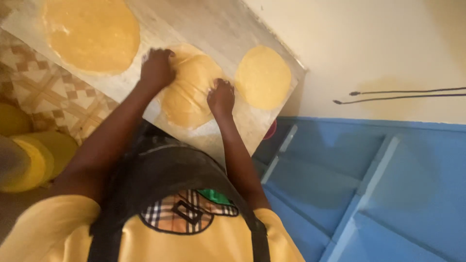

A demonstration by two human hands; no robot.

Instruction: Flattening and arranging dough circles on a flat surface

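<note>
Fingers of both my left hand point(156, 68) and right hand point(221, 97) press down, seemingly spread, on folded yellow dough point(190, 92) mid-tabletop point(218, 29). Uneven pressure could tear it or push it into the neighbouring round point(263, 76).

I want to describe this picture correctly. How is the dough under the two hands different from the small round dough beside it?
The dough under the hands is creased and folded, with an uneven outline; the small round dough is smooth, flat and nearly circular. The first looks larger than the second. The left hand and the right hand press on the first; nothing touches the second. Both are yellow and lie on the same floured board.
</note>
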